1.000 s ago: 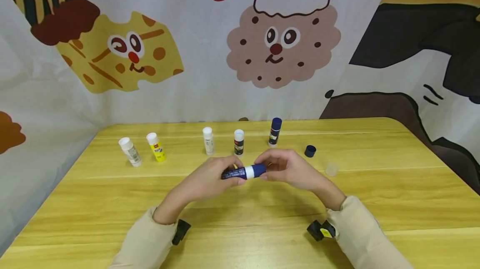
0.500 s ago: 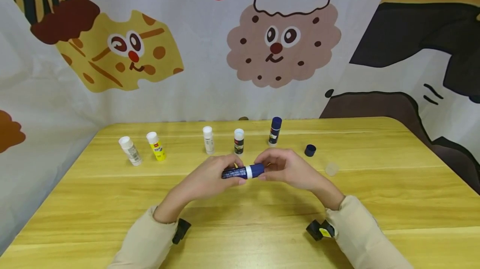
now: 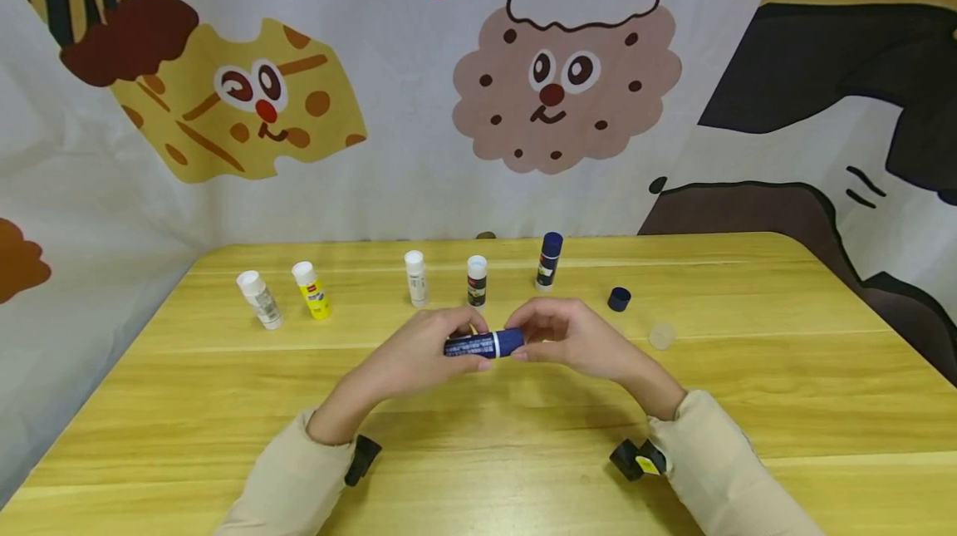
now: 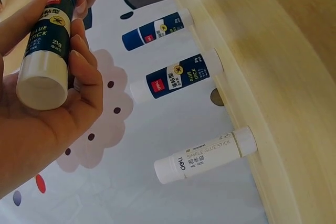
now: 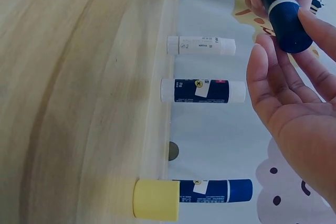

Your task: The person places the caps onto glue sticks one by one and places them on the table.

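Observation:
My left hand grips a dark blue glue stick, held level over the table. Its white base faces out of the palm in the left wrist view. With thumb and fingertips, my right hand pinches the stick's blue cap. A thin white band shows between cap and barrel. Behind the hands stand a dark glue stick with a white cap, a white glue stick and a blue-capped glue stick.
A yellow glue stick and another white one stand at the table's left. To the right of my hands lie a loose dark blue cap and a small pale yellowish piece. A printed cloth hangs behind the table.
The white band between cap and barrel has narrowed as the cap moved left over it with my right fingers. My left hand has hardly moved.

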`<state>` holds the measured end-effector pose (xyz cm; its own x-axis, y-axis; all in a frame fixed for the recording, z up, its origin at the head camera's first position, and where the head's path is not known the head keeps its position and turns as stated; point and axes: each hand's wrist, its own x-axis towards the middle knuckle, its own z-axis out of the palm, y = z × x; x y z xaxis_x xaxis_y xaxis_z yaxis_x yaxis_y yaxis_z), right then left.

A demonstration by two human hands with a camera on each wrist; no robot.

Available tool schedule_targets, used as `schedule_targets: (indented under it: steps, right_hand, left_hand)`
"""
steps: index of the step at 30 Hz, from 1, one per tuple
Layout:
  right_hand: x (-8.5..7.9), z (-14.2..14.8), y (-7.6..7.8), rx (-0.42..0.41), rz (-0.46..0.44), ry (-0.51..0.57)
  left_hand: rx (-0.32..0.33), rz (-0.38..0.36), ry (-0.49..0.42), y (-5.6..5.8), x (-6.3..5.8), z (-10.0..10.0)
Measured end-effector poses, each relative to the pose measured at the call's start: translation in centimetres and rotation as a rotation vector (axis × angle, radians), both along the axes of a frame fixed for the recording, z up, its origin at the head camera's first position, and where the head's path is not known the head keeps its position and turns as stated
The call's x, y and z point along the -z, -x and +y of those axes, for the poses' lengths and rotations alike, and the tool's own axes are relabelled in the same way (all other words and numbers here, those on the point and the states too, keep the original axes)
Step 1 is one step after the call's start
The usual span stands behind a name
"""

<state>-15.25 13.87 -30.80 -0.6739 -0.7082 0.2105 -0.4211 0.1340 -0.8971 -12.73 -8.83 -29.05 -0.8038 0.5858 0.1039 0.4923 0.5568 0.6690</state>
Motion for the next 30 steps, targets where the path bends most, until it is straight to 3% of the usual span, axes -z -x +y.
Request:
schedule_targets:
  steps: [30]
  right_hand:
    - [-0.24, -0.11, -0.5, 0.039, 0.063, 0.006]
  left_hand:
    - [0.031, 0.075, -0.07, -0.24, -0.13, 0.18]
